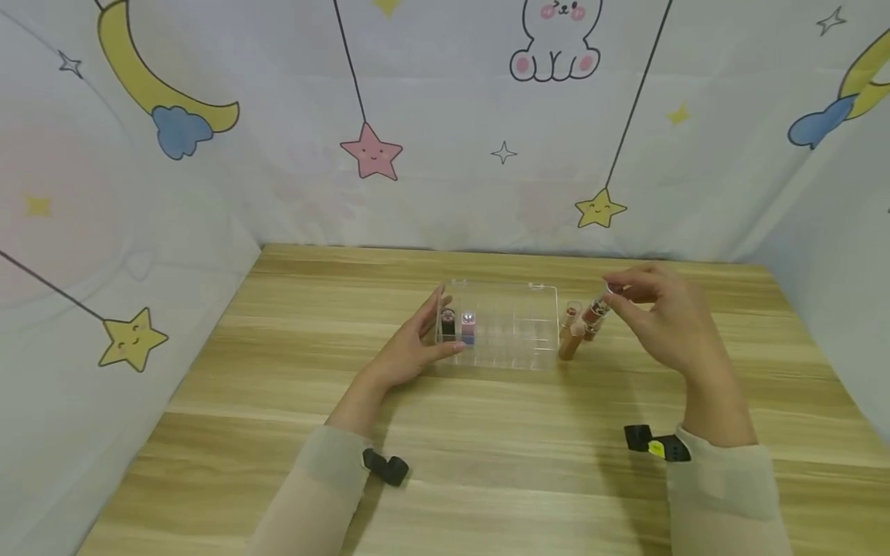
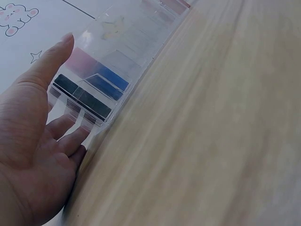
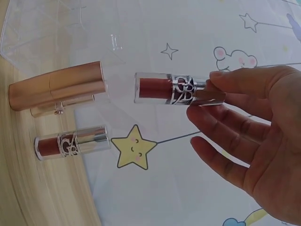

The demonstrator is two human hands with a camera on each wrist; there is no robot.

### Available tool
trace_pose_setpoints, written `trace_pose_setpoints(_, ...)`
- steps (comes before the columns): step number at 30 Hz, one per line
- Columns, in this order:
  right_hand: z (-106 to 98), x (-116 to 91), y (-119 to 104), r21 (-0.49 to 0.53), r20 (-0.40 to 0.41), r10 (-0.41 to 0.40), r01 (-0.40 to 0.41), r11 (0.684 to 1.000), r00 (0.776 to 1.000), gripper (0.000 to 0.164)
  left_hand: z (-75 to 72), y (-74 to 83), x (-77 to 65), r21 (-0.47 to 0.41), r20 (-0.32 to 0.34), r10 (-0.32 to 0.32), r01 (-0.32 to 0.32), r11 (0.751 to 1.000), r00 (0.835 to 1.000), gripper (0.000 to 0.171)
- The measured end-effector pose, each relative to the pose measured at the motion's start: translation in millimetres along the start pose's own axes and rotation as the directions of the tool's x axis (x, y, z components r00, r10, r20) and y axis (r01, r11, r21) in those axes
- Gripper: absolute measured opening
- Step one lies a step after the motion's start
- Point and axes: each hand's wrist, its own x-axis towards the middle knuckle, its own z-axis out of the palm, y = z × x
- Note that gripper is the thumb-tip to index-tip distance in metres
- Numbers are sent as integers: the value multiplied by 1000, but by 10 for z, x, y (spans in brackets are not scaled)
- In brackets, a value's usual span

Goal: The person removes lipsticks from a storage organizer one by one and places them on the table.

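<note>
My right hand (image 1: 667,320) pinches the silver-capped end of a lipstick tube (image 3: 157,88) between thumb and fingertips. The tube has a clear, dark red lower half and is held above the table. My left hand (image 1: 406,355) grips the left end of a clear compartment organizer (image 1: 558,328), thumb in front and fingers behind. At that end of the organizer stand a black lipstick (image 1: 448,326) and a pink-and-blue lipstick (image 1: 468,328). Just right of the organizer stand a rose-gold lipstick (image 3: 59,87), a similar red tube (image 3: 70,142) and another partly hidden gold tube (image 3: 70,106).
The wood-grain table (image 1: 487,448) extends in front of the organizer and to both sides. A white cloth backdrop (image 1: 445,201) with printed stars, moons and a bear hangs behind and at the sides.
</note>
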Motion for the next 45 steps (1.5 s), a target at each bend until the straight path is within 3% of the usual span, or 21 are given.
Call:
trace_pose_setpoints(11, -48, -16, 141, -65, 110, -8, 15, 998, 994, 21, 3, 4, 9, -5, -2, 4, -4, 1000, 1000, 103)
trace_pose_setpoints(22, 1, -11, 292, -65, 259, 28, -12, 998, 966, 20, 25, 3, 22, -16, 11, 0, 0, 1000, 1000, 104)
trace_pose_setpoints(35, 108, 33, 338, -42, 318, 64, -53, 998, 946, 19, 11, 0, 25, -8, 7, -5, 5, 1000, 1000, 106)
trace_pose_setpoints(45, 136, 64, 382, -89, 356, 74, -46, 995, 932, 19, 0, 6, 9, -11, -1, -18, 18, 1000, 1000, 107)
